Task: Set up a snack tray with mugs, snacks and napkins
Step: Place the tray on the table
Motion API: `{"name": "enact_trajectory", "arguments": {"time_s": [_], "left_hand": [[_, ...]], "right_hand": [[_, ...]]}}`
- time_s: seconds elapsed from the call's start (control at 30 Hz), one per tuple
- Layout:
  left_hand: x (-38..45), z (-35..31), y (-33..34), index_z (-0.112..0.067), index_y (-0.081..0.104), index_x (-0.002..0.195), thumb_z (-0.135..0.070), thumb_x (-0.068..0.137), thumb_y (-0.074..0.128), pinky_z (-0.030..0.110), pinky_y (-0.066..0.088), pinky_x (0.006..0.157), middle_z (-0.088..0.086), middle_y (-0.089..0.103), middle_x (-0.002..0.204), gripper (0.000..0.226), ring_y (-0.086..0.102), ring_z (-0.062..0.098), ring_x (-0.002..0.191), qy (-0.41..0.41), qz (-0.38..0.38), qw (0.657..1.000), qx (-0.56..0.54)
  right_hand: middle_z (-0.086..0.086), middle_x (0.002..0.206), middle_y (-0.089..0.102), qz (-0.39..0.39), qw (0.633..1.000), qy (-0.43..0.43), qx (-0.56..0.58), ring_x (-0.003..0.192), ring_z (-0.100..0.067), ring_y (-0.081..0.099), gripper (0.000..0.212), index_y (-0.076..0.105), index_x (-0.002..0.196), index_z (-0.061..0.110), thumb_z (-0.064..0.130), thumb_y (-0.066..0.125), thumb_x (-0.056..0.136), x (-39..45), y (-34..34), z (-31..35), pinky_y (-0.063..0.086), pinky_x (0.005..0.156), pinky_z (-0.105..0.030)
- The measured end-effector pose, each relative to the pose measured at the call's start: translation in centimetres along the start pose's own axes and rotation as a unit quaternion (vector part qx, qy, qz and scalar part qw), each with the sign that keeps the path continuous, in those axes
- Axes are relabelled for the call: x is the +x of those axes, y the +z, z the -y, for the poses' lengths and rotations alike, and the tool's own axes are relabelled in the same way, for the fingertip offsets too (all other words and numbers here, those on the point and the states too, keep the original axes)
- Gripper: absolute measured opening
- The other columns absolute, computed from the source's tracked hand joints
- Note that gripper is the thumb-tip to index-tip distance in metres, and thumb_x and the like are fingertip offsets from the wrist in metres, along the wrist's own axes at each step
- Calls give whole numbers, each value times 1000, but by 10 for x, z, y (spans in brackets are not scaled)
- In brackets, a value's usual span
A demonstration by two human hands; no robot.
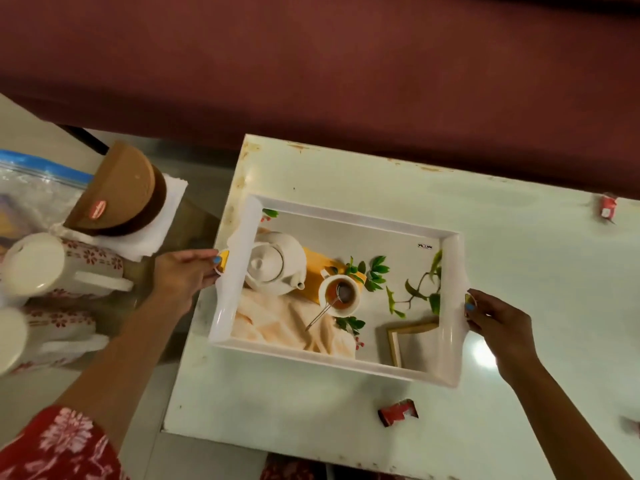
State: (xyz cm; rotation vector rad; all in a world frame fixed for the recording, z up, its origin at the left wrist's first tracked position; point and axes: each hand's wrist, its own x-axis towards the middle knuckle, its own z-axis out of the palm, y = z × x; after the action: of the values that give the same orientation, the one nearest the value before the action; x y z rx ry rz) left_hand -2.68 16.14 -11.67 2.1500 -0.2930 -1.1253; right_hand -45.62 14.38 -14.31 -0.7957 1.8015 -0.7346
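Tray: a white rectangular serving tray point(346, 363) of smooth plastic with a raised rim and flared handle ends lies flat on the table, near its left edge. Its floor carries a printed picture of a teapot, a cup of tea with a strainer, a cream cloth, green sprigs and a wooden frame; nothing real stands in it.
Left hand: the left hand point(187, 275) grips the tray's left handle, thumb on top, fingers curled under.
Right hand: the right hand point(498, 323) grips the right handle the same way, thumb over the rim.
Table: a glossy off-white table point(519, 237) with chipped, rust-stained edges and a bright light glare beside the right hand.
Mugs: two white ceramic mugs point(62, 268) with a red flower pattern lie on their sides to the left of the table, off the tray, handles pointing right.
Snack container: a round brown container point(121, 195) with a tan lid and a red label sits tilted behind the mugs.
Napkins: a stack of white paper napkins point(162, 220) lies under the container.
Bag: a clear zip bag point(34, 181) with a blue seal at the far left.
Wrappers: a small red wrapper point(398, 412) lies on the table in front of the tray; another point(607, 206) at the far right edge.
Sleeve: a red sleeve point(52, 445) with a white floral print covers the left upper arm.
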Motion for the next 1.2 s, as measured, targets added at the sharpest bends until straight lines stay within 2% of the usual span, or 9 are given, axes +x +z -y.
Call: {"name": "enact_trajectory", "arguments": {"time_s": [0.17,0.3,0.43,0.6,0.8,0.93,1.0,1.13,1.2], "left_hand": [[-10,22,0,-2,67,99,-3,77,67,31,52,66,10,65,100,22,65,25,84,-3,-12,1000,2],[-13,31,-1,0,65,102,-2,77,66,30,52,65,12,64,100,25,64,24,82,-14,-19,1000,-12],[-13,34,-1,0,65,101,-4,78,67,37,53,77,12,64,102,24,64,29,90,-18,-21,1000,-11],[-14,38,2,-2,65,99,-5,79,66,36,52,77,11,62,103,21,63,28,89,-15,-26,999,-12],[-13,43,2,-1,65,100,-6,79,66,39,52,82,14,64,110,21,63,30,92,7,-34,999,2],[-35,39,-1,-2,66,102,-14,82,65,40,50,88,16,66,109,23,61,30,98,81,-68,992,76],[-58,37,-11,-6,65,106,-18,84,64,34,51,85,11,68,106,25,63,23,94,147,-80,982,85],[-112,29,-43,-12,59,119,-18,86,59,3,44,77,-4,63,109,33,61,7,98,287,-130,948,38],[-127,26,-68,-16,54,124,-18,87,58,10,44,87,-5,60,118,37,57,5,107,341,-185,921,41]], "right_hand": [[-12,97,64,18,1000,5,-2,78,-17,61,34,61,117,2,-1,62,84,-2,-6,-13,56,62,-12],[-13,99,65,28,1000,7,3,78,-16,61,34,62,117,1,-2,62,84,-1,-7,-18,56,68,-17],[-13,98,64,30,999,16,13,77,-17,60,35,61,118,2,-4,62,83,2,-8,-20,56,69,-19],[-7,90,65,34,999,16,1,75,-16,60,36,63,117,6,-5,62,83,6,-9,-22,56,64,-14],[-13,94,65,36,998,24,-47,77,-21,61,32,64,114,6,0,64,83,6,-12,-21,57,68,-20],[-10,102,68,-25,983,-12,-180,94,-28,63,32,61,118,10,14,63,86,-3,-11,-7,51,90,-38],[-8,108,68,-69,964,-80,-245,93,-26,61,30,58,118,14,21,59,89,-16,-6,12,41,91,-34],[-9,121,64,-30,958,-167,-230,101,-23,59,32,53,123,16,24,55,92,-45,33,63,36,84,-28],[-10,125,60,16,948,-227,-224,108,-23,57,39,49,129,17,27,55,91,-61,67,92,37,88,-28]]}}
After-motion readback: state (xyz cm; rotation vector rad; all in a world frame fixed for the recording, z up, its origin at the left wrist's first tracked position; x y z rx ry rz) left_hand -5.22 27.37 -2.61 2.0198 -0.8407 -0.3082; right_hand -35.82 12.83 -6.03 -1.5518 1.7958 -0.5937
